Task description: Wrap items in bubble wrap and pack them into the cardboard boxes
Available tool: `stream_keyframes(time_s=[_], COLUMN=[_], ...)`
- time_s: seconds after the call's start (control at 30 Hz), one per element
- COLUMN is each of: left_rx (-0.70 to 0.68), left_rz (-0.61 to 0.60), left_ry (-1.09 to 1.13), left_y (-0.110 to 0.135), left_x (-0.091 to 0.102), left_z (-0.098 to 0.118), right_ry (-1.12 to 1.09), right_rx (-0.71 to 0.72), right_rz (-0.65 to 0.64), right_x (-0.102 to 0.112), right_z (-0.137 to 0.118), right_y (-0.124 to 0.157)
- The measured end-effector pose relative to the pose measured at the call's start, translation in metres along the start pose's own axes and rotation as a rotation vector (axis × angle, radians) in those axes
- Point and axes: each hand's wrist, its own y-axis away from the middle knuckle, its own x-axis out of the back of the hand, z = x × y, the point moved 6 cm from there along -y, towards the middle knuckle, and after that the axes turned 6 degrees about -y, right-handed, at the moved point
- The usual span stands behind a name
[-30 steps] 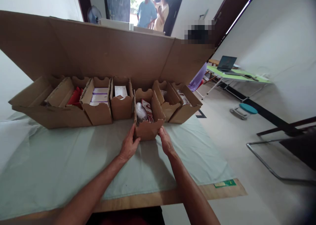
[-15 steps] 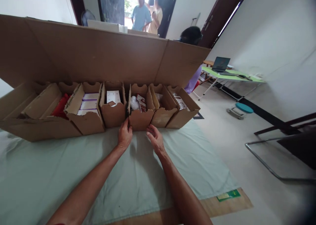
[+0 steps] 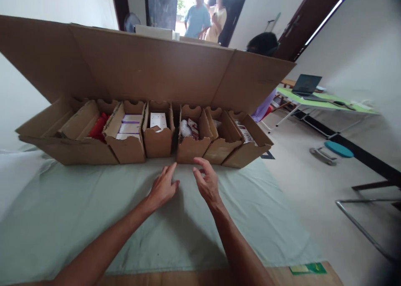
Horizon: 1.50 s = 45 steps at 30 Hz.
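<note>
Our left hand [image 3: 163,188] and right hand [image 3: 207,185] hang open and empty just short of the small cardboard box [image 3: 191,147] at the table's [image 3: 62,219] far edge, which we should nudge flat-palmed, flush with the neighbouring boxes [image 3: 158,143].

The tall cardboard flap [image 3: 150,68] along the tabletop's far edge walls off most of the room behind it. Past its right end only a dark crown of hair [image 3: 262,43] shows. It cuts off the two people in the doorway [image 3: 205,18] at the waist, and their faces are blurred. The front wall of the small box [image 3: 191,146] hides the lower half of its contents, whose print is too small to read. Arms behind the left hand [image 3: 163,187] and right hand [image 3: 206,181] run off the bottom edge. A metal frame [image 3: 363,223] runs off the right.
</note>
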Motion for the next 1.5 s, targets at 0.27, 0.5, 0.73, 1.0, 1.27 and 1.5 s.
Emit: stream_keyframes(time_s=[0.27,0.5,0.73,1.0,1.27,1.5], left_rx=[0.113,0.125,0.169,0.143,0.182,0.336], left_rz=[0.046,0.151,0.243,0.083,-0.102,0.222], left_ry=[0.153,0.223,0.3,0.442,0.599,0.663], left_y=[0.142,0.163,0.173,0.15,0.161,0.172], left_x=[0.041,0.082,0.095,0.097,0.064,0.1], left_z=[-0.032,-0.04,-0.041,-0.03,-0.002,-0.032], right_ry=[0.501,0.87,0.579,0.423,0.325,0.278], right_rx=[0.249,0.22,0.387,0.12,-0.107,0.069], right_rz=[-0.31,-0.448,-0.371,0.092,-0.062,-0.062], right_x=[-0.101,-0.12,0.002,0.138,0.074,0.024], right_z=[-0.11,-0.124,-0.152,-0.104,-0.052,-0.07], right_y=[-0.083,-0.095,0.052,0.192,0.222,0.18])
